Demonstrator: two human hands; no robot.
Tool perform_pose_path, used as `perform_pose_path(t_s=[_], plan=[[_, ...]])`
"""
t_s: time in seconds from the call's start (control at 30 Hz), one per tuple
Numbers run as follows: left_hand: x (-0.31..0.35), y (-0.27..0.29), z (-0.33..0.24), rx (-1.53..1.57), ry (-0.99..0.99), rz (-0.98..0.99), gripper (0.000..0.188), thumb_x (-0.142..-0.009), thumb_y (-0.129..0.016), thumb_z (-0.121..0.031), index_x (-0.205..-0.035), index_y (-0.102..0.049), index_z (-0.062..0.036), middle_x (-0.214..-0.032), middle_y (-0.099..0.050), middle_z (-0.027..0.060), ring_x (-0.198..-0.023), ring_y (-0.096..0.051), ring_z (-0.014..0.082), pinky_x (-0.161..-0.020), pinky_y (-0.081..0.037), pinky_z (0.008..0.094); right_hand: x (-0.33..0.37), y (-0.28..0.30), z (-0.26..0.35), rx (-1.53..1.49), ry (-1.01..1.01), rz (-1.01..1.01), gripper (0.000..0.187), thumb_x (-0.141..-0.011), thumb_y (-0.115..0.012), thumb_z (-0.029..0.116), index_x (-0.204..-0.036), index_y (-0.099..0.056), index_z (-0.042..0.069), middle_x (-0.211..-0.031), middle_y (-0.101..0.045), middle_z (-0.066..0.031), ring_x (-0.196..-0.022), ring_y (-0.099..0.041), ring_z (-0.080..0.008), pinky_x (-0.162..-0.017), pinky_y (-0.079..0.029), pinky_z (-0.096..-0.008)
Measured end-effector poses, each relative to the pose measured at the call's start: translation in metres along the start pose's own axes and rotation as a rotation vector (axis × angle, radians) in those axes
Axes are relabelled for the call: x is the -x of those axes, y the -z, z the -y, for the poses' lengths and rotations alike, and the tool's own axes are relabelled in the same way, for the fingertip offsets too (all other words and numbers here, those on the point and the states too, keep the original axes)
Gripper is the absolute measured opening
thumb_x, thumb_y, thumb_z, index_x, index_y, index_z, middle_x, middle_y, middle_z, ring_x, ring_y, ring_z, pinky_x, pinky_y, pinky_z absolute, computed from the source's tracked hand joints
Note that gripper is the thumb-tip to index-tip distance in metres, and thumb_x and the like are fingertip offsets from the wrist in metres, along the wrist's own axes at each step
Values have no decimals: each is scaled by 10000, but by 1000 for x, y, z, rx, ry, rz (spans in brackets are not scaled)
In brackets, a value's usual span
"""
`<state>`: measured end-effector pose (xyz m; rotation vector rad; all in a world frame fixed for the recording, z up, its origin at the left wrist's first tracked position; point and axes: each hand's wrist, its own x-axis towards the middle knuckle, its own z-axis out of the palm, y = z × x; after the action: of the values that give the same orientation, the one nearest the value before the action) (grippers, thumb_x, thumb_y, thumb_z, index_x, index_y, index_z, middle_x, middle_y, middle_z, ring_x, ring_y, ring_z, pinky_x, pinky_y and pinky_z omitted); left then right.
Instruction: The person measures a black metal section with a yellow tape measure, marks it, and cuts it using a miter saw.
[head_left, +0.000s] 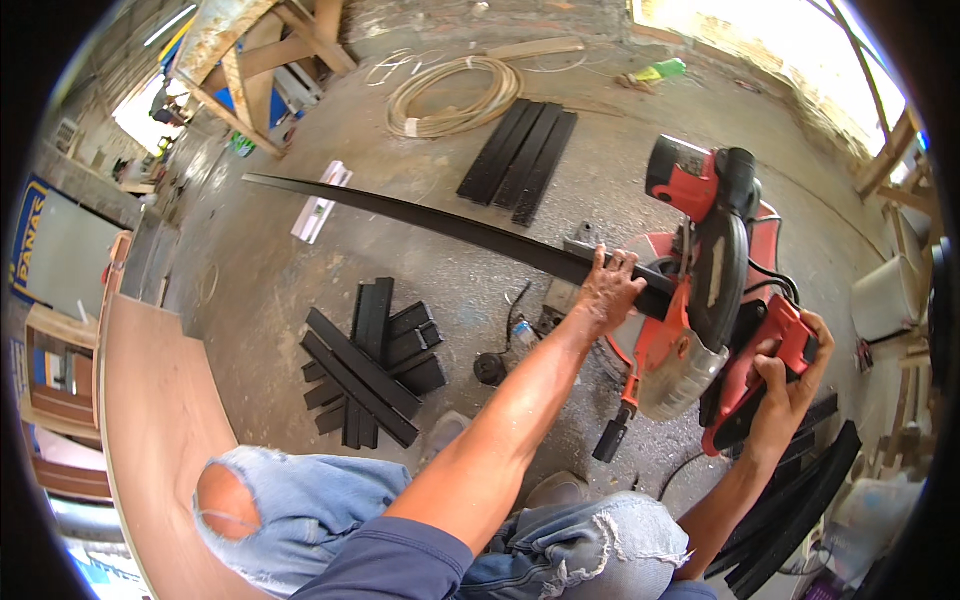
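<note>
A long black metal profile [430, 213] runs from the far left to the bed of a red and black miter saw [720, 250] on the floor. My left hand [608, 290] lies over the profile near the saw, its fingers curled on it and holding it against the saw bed. Around the red and black saw handle [775, 355] my right hand [790, 375] is closed. The grey blade guard [680, 385] hides most of the blade. A pale support block [322, 205] sits under the profile toward its far end.
Cut black pieces lie crossed in a pile [370, 365] at left and side by side [518, 160] beyond the profile. More black lengths [800, 500] lie at lower right. A coiled hose [455, 95], a green bottle [660, 70] and a wooden panel [150, 400] stand around.
</note>
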<state>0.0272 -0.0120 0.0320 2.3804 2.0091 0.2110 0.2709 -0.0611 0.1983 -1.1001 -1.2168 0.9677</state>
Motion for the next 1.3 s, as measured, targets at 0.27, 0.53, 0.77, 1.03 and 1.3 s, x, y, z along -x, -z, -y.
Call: perform_pose_path(t_s=[0.27, 0.53, 0.77, 1.03, 1.3], plan=[[-4, 2, -1, 17, -25, 59, 385, -814, -803, -313, -1150, -698, -157, -1432, -465, 168, -1409, -375, 347, -1182, -206, 645, -2, -2, 5, 21, -7, -6, 595, -802, -591, -18, -1375, -479, 97, -849, -553, -33, -667, -514, -86, -646, -425, -212], [-6, -2, 3, 22, -51, 38, 432, -818, -797, -308, -1198, -667, -150, -1409, -481, 158, -1409, -371, 342, -1174, -195, 640, -4, -9, 6, 20, -27, -44, 600, -797, -606, 7, -1378, -475, 80, -832, -565, -58, -676, -583, -133, -679, -486, -252], [-9, -26, 0, 14, -30, -135, 219, -886, -665, -241, -1081, -688, -144, -1324, -527, 148, -1371, -419, 368, -1164, -211, 648, -9, 15, -8, 256, 70, -71, 606, -790, -636, 79, -1383, -510, 74, -1202, -544, -49, -856, -542, -129, -776, -464, -251], [-1, -20, -2, 12, 1, -87, 186, -960, -541, -189, -1041, -701, -139, -1306, -514, 141, -1362, -421, 366, -1163, -196, 667, -2, 2, 1, 290, 2, -43, 616, -799, -617, 103, -1405, -507, 78, -1105, -568, -41, -780, -498, -107, -709, -417, -221], [-18, -28, -13, 70, -53, -255, 196, -906, -566, -203, -1019, -712, -136, -1267, -552, 125, -1333, -441, 336, -1176, -217, 635, -9, 14, 3, 213, -12, -130, 703, -749, -671, 153, -1425, -482, 116, -998, -580, -44, -687, -493, -115, -625, -422, -243]])
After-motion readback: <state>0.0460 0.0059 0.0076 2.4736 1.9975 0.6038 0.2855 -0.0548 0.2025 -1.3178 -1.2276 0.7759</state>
